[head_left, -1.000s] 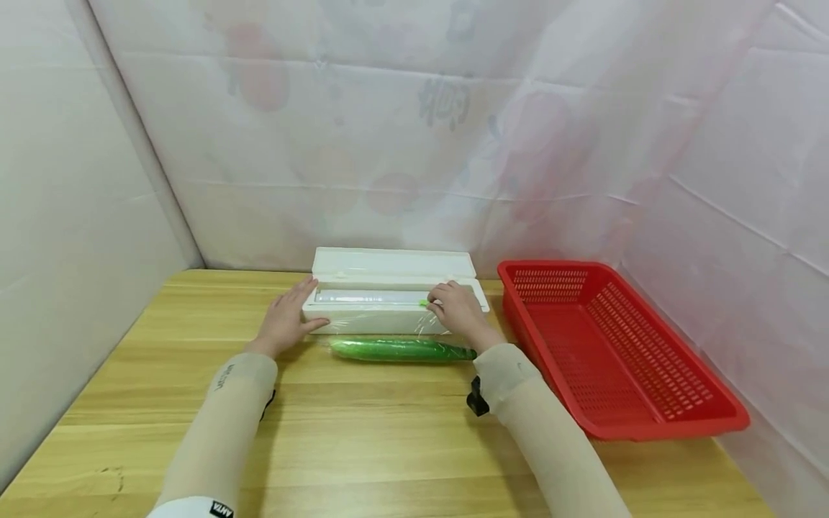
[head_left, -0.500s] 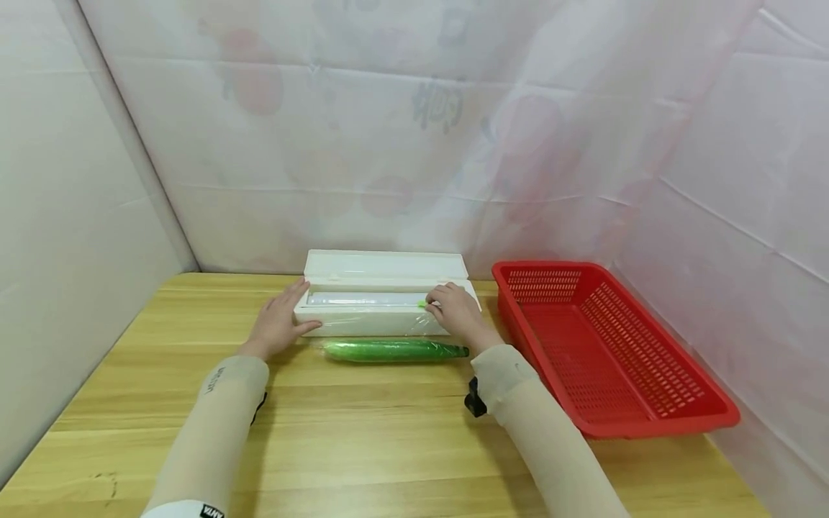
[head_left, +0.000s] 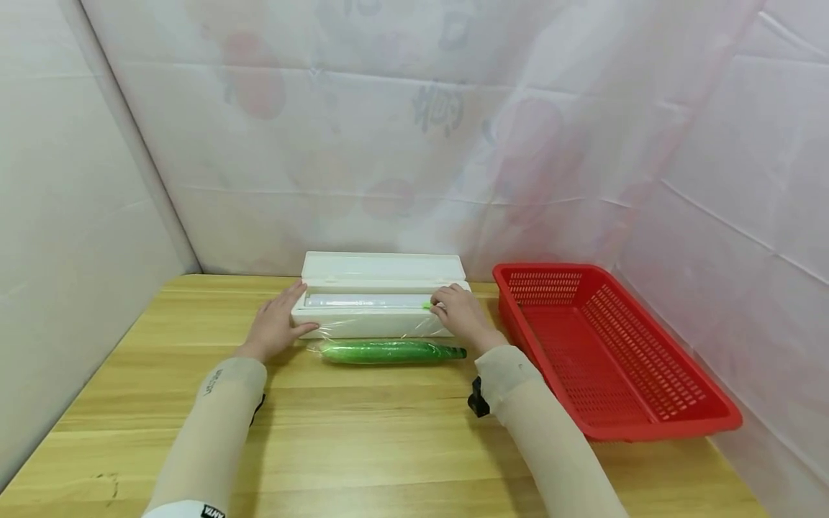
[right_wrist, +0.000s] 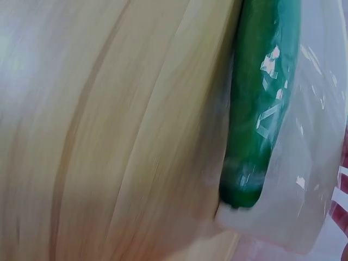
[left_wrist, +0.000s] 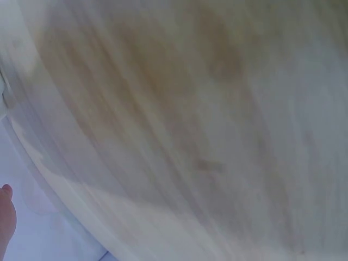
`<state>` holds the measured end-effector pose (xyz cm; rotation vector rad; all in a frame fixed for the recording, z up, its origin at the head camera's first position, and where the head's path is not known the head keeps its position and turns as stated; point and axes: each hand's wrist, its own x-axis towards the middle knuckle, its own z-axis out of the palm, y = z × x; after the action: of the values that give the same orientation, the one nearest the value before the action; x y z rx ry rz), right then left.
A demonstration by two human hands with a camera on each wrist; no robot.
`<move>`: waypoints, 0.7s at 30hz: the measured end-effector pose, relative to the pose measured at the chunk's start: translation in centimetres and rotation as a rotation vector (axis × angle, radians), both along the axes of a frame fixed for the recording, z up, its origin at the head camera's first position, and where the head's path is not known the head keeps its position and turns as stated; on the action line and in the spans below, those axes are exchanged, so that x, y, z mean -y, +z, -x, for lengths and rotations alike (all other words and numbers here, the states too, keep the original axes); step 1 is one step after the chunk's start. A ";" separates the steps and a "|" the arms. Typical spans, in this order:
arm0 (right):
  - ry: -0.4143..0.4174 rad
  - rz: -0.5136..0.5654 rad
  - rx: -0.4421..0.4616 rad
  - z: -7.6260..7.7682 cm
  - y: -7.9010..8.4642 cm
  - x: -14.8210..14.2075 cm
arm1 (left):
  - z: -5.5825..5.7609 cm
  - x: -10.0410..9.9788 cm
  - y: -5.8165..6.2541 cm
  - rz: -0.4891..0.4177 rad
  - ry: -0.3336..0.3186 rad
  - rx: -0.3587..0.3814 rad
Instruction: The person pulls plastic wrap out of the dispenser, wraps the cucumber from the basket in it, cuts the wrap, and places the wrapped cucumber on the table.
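A long white cling film box lies on the table with its lid tipped back; a film roll shows inside. My left hand rests against the box's left end, fingers extended along it, thumb at the front face. Near the right end my right hand pinches a small bright green slide cutter at the front edge. Clear film runs down from the box to a green cucumber, lying in front and covered by it. The right wrist view shows this film glinting over the cucumber.
To the right stands a red plastic basket with slotted walls, close beside my right forearm. Bare wooden table lies in front of the cucumber. White printed cloth hangs behind and at both sides.
The green slide cutter and my right hand have moved slightly right along the box. My left hand stays at the box's left end. The head view has shifted a little.
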<state>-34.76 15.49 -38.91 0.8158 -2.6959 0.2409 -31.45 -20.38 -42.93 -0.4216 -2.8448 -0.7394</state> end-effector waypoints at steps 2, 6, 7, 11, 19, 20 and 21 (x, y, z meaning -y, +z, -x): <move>-0.014 -0.009 0.017 -0.1 0.1 -0.3 | 0.0 0.1 0.0 0.001 0.000 0.004; -0.011 -0.017 0.045 -0.2 0.5 -0.7 | 0.0 0.1 0.1 -0.003 -0.004 0.006; -0.005 -0.016 0.047 -0.1 0.5 -0.8 | -0.1 0.1 0.1 -0.003 -0.003 0.005; 0.013 -0.020 0.042 0.0 0.5 -1.0 | -0.2 0.0 0.2 -0.005 0.003 -0.008; 0.019 -0.042 0.021 0.2 0.4 -1.3 | -0.1 0.0 -0.1 -0.004 0.003 -0.013; 0.020 -0.040 0.018 0.3 0.4 -1.3 | 0.0 0.0 -0.1 -0.005 0.003 -0.011; 0.022 -0.036 0.016 0.3 0.4 -1.4 | 0.0 0.0 -0.1 -0.006 0.005 -0.010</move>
<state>-35.04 16.85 -38.48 0.8580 -2.7153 0.2049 -31.46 -20.40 -43.00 -0.4157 -2.8326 -0.7433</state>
